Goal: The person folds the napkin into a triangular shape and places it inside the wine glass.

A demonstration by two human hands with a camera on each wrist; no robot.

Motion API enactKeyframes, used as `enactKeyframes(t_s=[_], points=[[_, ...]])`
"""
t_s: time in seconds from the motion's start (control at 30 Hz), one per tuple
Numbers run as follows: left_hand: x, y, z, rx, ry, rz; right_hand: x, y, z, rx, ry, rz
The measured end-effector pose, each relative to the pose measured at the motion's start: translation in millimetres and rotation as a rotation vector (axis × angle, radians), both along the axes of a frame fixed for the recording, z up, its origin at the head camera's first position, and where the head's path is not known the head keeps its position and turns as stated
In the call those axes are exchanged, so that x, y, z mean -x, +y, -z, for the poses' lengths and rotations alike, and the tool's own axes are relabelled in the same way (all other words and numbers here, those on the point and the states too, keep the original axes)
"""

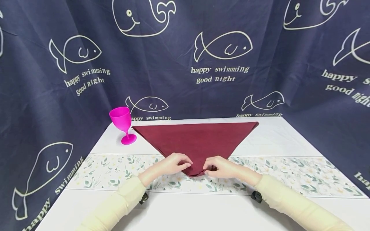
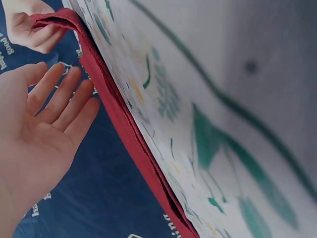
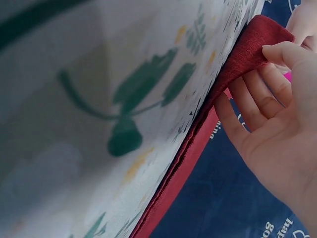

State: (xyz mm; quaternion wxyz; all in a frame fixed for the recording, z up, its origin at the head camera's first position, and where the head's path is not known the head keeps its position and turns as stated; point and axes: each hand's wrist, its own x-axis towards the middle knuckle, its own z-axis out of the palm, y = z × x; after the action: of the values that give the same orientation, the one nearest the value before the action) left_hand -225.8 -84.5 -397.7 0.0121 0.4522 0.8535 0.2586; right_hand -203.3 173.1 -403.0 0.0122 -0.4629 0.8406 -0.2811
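Observation:
A dark red cloth napkin (image 1: 199, 138) lies folded in a triangle on the table, its long edge at the back and its point towards me. Near that point, my right hand (image 1: 221, 166) pinches the edge between thumb and fingers; the right wrist view shows the lifted corner (image 3: 252, 47) under the thumb. On the other side of the point is my left hand (image 1: 173, 163), over the napkin's left edge. The left wrist view shows its fingers (image 2: 74, 94) loosely bent with nothing between them. Whether those fingertips touch the fabric I cannot tell.
A bright pink goblet (image 1: 121, 120) stands upright at the back left, beside the napkin's left corner. A floral runner (image 1: 283, 173) crosses the white table (image 1: 196, 211). Dark blue curtains (image 1: 173, 64) with fish drawings hang behind and at both sides.

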Motion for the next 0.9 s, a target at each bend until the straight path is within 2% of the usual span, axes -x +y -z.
enactKeyframes(t_s=[0.13,0.43,0.6,0.73,0.9], points=[[-1.8,0.8,3.2,0.000,-0.016,0.015,0.0,0.4,1.8,-0.002,0.000,0.005],[-1.9,1.9,2.6,-0.024,-0.121,0.026,1.3,0.1,1.2,0.013,0.029,0.017],[-2.3,2.8,2.3,-0.031,-0.179,0.039,1.4,-0.4,-1.7,0.009,0.033,0.049],[-2.3,2.1,2.9,-0.030,-0.220,0.005,2.0,-0.6,-2.8,0.004,0.024,0.077],[-1.6,0.0,4.5,-0.024,-0.237,0.010,0.8,-1.0,-2.7,-0.012,0.020,0.130]])
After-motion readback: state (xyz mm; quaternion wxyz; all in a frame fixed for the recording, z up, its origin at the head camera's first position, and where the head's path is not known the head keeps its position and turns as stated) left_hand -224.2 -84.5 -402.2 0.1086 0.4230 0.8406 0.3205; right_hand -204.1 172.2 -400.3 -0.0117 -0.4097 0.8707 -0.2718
